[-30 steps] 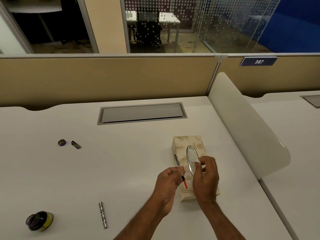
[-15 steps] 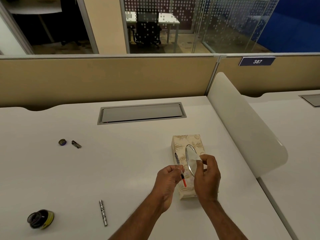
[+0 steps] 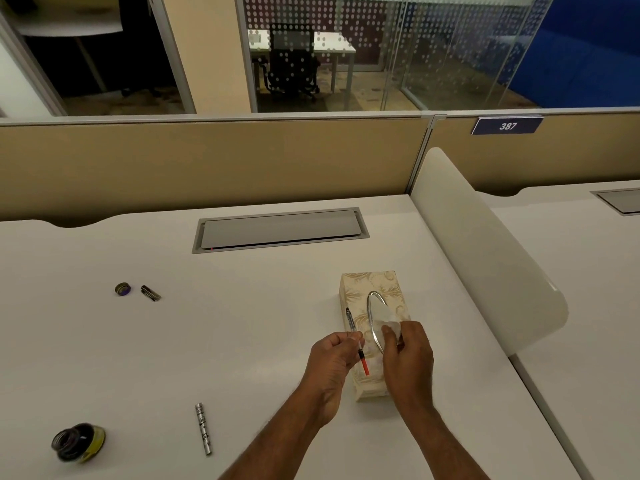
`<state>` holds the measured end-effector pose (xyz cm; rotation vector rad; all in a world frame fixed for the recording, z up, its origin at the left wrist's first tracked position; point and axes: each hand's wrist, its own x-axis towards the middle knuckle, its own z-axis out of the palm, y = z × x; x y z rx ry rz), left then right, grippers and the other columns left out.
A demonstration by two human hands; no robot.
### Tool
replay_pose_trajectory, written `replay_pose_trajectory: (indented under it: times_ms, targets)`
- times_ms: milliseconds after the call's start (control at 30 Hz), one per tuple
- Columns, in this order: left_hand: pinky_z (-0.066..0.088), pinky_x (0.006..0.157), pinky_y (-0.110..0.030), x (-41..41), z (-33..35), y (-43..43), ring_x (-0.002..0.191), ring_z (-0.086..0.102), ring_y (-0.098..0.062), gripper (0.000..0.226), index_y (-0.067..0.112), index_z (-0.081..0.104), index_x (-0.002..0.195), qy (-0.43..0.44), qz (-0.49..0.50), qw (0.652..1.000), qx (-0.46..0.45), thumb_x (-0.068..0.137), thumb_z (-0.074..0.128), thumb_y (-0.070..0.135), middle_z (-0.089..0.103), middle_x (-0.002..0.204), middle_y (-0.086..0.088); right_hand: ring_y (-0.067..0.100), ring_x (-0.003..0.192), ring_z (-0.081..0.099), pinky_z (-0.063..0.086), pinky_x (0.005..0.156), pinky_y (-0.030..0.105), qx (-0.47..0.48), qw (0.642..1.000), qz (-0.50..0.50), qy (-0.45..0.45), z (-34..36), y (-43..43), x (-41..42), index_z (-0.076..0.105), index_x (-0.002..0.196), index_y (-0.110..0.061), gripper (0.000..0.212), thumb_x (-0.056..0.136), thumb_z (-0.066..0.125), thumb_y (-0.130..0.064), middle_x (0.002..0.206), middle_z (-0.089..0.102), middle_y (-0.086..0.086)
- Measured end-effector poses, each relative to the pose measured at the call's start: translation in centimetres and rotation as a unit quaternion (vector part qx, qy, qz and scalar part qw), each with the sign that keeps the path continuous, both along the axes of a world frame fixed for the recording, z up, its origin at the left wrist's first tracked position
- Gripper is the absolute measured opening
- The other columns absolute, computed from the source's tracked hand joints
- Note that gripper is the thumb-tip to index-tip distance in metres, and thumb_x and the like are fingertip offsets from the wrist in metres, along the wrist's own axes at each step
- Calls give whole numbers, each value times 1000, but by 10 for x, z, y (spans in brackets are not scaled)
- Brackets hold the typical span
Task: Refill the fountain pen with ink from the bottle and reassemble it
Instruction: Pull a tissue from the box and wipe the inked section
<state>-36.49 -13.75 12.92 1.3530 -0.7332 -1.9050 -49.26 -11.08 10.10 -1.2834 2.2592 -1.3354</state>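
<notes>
My left hand (image 3: pixel 334 358) pinches the pen's inner section (image 3: pixel 356 341), nib pointing away and its red converter end toward me. My right hand (image 3: pixel 407 355) pinches a white tissue (image 3: pixel 391 322) at the oval slot of the patterned tissue box (image 3: pixel 360 289), just right of the pen section. The silver pen barrel (image 3: pixel 203 428) lies on the desk near the front left. An open ink bottle (image 3: pixel 78 441) stands at the front left corner. Its cap (image 3: pixel 122 289) and the dark pen cap (image 3: pixel 150 293) lie farther back on the left.
A grey cable hatch (image 3: pixel 280 230) is set into the white desk (image 3: pixel 173 341) behind the box. A curved white divider (image 3: pixel 485 265) closes off the right side. A beige partition (image 3: pixel 207 161) runs along the back.
My right hand has drawn a bit of white tissue up out of the box slot. My left hand with the pen section has stayed nearly still.
</notes>
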Motion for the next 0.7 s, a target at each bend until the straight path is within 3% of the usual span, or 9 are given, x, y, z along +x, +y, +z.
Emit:
replay_pose_trajectory:
  times_ms: [133,233,300,400,500,700]
  targets:
    - [58,88,-27,0,2,0,104,74,-23,15,11,77,104,-1,-4,1000,-2,95,70,20,82,98,-1,21,83,66,64,70,45,-11,1000,-3,-17,3,-2,5,58,94,-15,6,99,61,-16,90,62,0]
    - [57,83,-24,2,2,0,104,74,-25,12,12,78,100,3,-6,1000,-2,95,70,18,83,94,1,19,90,65,63,77,42,-19,998,-16,-55,4,-3,7,64,106,-7,12,99,61,-17,98,67,2]
    - [58,86,-27,2,2,-1,106,74,-27,12,10,78,99,13,-8,1000,-2,95,69,16,83,95,-1,20,92,66,61,77,39,-22,995,-27,-97,8,-5,5,66,109,-6,14,99,62,-16,102,71,3]
    - [58,94,-33,2,0,-1,109,72,-31,14,7,78,99,13,-10,1000,-4,95,69,18,82,99,-7,21,81,65,55,67,31,-34,985,-31,-167,23,-10,3,65,91,-7,9,98,62,-12,85,69,1]
    - [57,100,-39,1,-2,-1,111,71,-34,16,7,78,100,5,-14,1000,-5,95,70,20,81,101,-9,14,77,60,49,65,25,-46,974,-30,-218,34,-14,3,65,88,-6,12,98,62,-11,82,67,2]
    - [57,100,-38,2,-3,-2,109,73,-31,14,9,79,100,4,-12,1000,-7,95,70,19,82,99,-6,20,80,58,50,74,37,-64,952,-28,-297,31,-14,-5,66,80,-14,18,98,62,-13,80,66,5]
